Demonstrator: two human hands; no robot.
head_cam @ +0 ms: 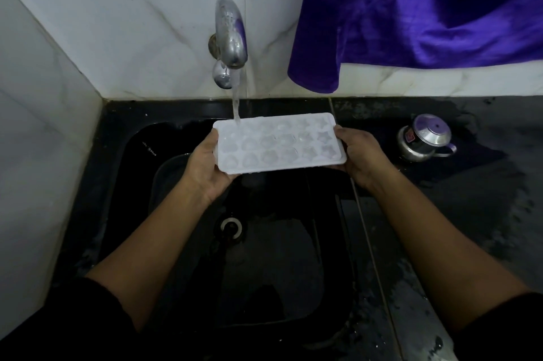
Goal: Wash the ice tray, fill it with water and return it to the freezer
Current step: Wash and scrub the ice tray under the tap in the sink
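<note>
While tap [230,34] wets ice tray [279,143], steel pot [424,140] right, purple cloth [411,8] above

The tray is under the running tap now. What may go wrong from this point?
1. The water lands on the far left corner of the ice tray, so it may run over that edge while the cells on the right stay short of water.
2. The left hand and the right hand hold only its short ends, so a small tilt could spill it.
</note>
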